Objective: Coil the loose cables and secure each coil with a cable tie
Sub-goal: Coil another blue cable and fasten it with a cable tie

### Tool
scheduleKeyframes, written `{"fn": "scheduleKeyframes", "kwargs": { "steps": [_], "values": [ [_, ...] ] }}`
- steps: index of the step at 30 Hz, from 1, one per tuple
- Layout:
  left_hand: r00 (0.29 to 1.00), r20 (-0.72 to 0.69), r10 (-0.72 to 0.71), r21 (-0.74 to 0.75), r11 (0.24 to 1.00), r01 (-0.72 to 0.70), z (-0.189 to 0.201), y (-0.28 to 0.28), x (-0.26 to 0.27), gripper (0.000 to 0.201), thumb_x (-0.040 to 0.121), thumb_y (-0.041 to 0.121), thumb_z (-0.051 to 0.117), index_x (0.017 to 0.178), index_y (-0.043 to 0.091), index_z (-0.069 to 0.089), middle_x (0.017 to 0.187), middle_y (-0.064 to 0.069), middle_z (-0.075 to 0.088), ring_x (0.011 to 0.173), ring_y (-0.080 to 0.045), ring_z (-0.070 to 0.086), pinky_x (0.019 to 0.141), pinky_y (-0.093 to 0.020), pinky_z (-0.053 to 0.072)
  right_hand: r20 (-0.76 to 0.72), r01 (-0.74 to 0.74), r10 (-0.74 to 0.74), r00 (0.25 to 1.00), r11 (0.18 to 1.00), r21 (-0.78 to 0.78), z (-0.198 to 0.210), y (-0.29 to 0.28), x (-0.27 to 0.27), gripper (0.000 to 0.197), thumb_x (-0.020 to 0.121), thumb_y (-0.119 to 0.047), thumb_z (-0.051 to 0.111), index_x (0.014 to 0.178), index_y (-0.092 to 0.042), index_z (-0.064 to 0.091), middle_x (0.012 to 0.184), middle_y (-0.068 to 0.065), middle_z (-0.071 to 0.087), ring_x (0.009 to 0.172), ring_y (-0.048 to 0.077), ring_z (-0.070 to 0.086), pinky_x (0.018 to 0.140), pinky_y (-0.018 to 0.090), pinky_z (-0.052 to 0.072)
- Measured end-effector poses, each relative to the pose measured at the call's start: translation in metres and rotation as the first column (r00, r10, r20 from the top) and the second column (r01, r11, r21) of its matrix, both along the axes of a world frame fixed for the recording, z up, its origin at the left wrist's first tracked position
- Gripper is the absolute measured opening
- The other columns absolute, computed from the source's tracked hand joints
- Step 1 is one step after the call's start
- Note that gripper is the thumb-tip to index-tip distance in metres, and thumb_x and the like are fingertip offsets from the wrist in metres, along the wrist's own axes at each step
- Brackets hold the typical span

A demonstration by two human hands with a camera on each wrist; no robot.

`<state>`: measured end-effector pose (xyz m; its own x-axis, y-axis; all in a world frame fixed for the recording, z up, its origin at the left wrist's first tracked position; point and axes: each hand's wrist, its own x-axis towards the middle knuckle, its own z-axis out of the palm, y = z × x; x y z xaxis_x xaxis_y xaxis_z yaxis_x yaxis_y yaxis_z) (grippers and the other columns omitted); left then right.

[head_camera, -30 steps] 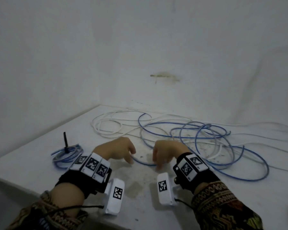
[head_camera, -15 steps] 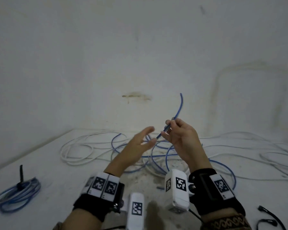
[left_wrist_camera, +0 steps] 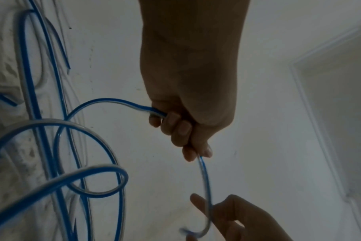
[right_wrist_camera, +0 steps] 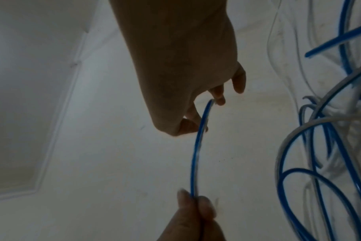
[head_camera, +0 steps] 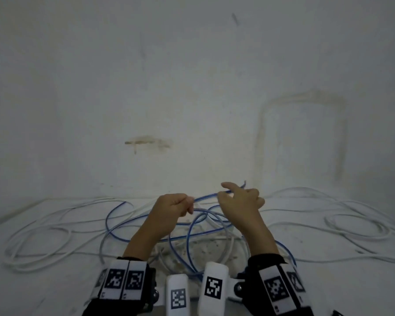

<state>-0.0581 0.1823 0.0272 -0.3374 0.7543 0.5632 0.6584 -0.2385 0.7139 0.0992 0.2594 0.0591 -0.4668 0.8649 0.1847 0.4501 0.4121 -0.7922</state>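
You are holding a short raised span of the blue cable [head_camera: 205, 197] between your two hands, above the near middle of the table [head_camera: 32, 283]. Your left hand [head_camera: 171, 210] is clenching the cable in a fist: the left wrist view shows it entering by the little finger and leaving between the thumb and forefinger. Your right hand [head_camera: 240, 201] is pinching the cable close to its free end between the thumb and a curled finger, while the forefinger is sticking out straight; the tip of the cable is poking out just past that hand, toward the far wall. The held span is running roughly left to right, rising a little toward the right, so its long axis is lying across you, with each hand at one end of it. The rest of the blue cable is trailing down from your left fist into loose loops on the table below and between your forearms, tangled with the white cables [head_camera: 62, 231] that are spreading out to the left and the right. The coming move, as far as can be judged, is turning on this: the slack is lying below and to the near side of your left hand, so that hand is the nearer one for drawing up cable, and the right hand, at the free end, is the natural anchor for a first loop. No coil is formed yet, and no cable tie is showing in these views.
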Motion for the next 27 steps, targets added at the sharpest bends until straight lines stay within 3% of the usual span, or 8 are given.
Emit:
{"fn": "scheduleKeyframes", "kwargs": {
  "steps": [4,7,11,15,20,23,25,27],
  "values": [
    [0.992,0.118,-0.043,0.049,0.998,0.037,0.01,-0.008,-0.008,0.043,0.096,0.013,0.049,0.054,0.016,0.059,0.05,0.002,0.045,0.047,-0.005,0.04,0.053,-0.013,0.037,0.237,-0.03,-0.022,0.971,0.977,0.211,-0.009,-0.002,-0.007,0.039,0.095,-0.034,0.043,0.134,-0.035,0.039,0.138,0.014,0.009,0.122,0.031,0.014,0.105,0.041,0.024],
    [0.978,0.147,-0.147,0.063,0.988,0.139,0.02,-0.019,-0.008,0.036,0.097,0.014,0.046,0.066,0.006,0.06,0.049,0.001,0.045,0.048,-0.008,0.039,0.051,-0.014,0.033,0.041,-0.03,0.013,0.999,0.898,0.44,-0.01,0.0,-0.014,0.031,0.1,-0.032,0.041,0.118,-0.016,0.06,0.112,0.006,0.029,0.092,0.018,0.03,0.077,0.023,0.024],
    [0.957,0.158,-0.246,0.062,0.969,0.238,0.023,-0.032,-0.017,0.027,0.086,0.02,0.045,0.081,0.002,0.066,0.06,-0.001,0.061,0.061,-0.011,0.055,0.066,-0.014,0.044,-0.217,-0.053,0.169,0.961,0.888,0.457,0.004,0.001,-0.009,0.029,0.097,-0.017,0.049,0.091,0.005,0.068,0.08,0.012,0.051,0.071,0.023,0.049,0.06,0.02,0.033],
    [0.904,0.267,-0.334,0.116,0.942,0.314,0.023,-0.039,-0.019,0.027,0.081,0.013,0.045,0.077,0.011,0.072,0.059,-0.003,0.058,0.058,-0.013,0.051,0.065,-0.016,0.044,-0.461,-0.238,0.276,0.843,0.961,0.14,0.012,-0.012,-0.008,0.031,0.094,-0.017,0.054,0.077,0.006,0.066,0.042,0.002,0.04,0.036,0.014,0.034,0.043,0.026,0.03],
    [0.747,0.337,-0.573,0.123,0.813,0.569,0.027,-0.043,-0.011,0.042,0.065,0.004,0.062,0.105,0.012,0.07,0.073,0.001,0.057,0.067,-0.009,0.051,0.066,-0.018,0.045,-0.822,-0.468,0.111,0.558,0.86,-0.202,0.021,-0.028,-0.013,0.027,0.096,-0.011,0.049,0.077,0.005,0.06,0.051,0.002,0.03,0.035,0.01,0.029,0.034,0.019,0.03],
    [0.81,0.297,-0.506,0.095,0.86,0.502,0.029,-0.034,0.001,0.04,0.069,0.01,0.069,0.108,0.011,0.063,0.074,0.007,0.056,0.071,-0.006,0.05,0.07,-0.017,0.045,-0.901,-0.531,-0.059,0.43,0.791,-0.305,0.019,-0.03,-0.021,0.025,0.097,-0.009,0.046,0.078,0.005,0.057,0.049,0.0,0.032,0.034,0.007,0.034,0.035,0.02,0.036],
    [0.83,0.351,-0.434,0.171,0.901,0.398,0.031,-0.028,0.012,0.016,0.079,0.014,0.07,0.095,0.013,0.067,0.068,0.008,0.056,0.067,-0.006,0.048,0.066,-0.016,0.045,-0.897,-0.531,-0.086,0.433,0.78,-0.332,0.016,-0.032,-0.025,0.025,0.097,-0.008,0.046,0.079,0.005,0.057,0.047,0.0,0.036,0.035,0.007,0.037,0.037,0.019,0.039],
    [0.756,0.503,-0.42,0.276,0.906,0.32,0.032,-0.022,0.016,0.019,0.082,0.024,0.055,0.088,0.01,0.066,0.069,0.007,0.062,0.068,-0.008,0.049,0.063,-0.017,0.045,-0.848,-0.502,-0.037,0.529,0.792,-0.348,0.013,-0.031,-0.026,0.024,0.096,-0.006,0.047,0.078,0.006,0.058,0.047,0.001,0.04,0.035,0.009,0.041,0.038,0.021,0.043]
  ]
}}
